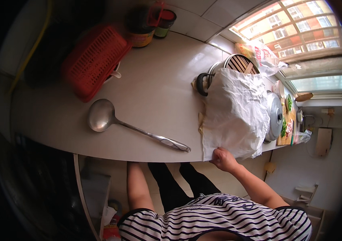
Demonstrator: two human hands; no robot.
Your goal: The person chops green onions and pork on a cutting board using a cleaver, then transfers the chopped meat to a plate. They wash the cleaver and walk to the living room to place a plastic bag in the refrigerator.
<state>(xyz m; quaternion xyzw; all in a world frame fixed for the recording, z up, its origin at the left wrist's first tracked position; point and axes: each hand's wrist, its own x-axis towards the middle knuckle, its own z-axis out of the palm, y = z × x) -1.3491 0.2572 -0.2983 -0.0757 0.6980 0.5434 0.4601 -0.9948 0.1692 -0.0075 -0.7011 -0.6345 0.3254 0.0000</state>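
Observation:
A white cloth (234,111) is draped over part of a steamer pot (208,79) on the counter, and its wrinkled folds hang toward the front edge. Slatted wood (239,64) shows at the uncovered far side of the pot. At the counter's edge, my right hand (223,159) pinches the near corner of the cloth. My left forearm (139,186) passes below the countertop, which hides my left hand. A stainless steel ladle (139,129) lies on the counter left of the cloth, bowl to the left, handle end near the front edge.
A red plastic basket (98,61) lies tilted at the left, with dark-lidded jars (165,24) behind it. To the right stand a metal lid (275,116) with a black knob and a cutting board (288,137) holding chopped food. A plastic bag (259,57) sits by the barred window.

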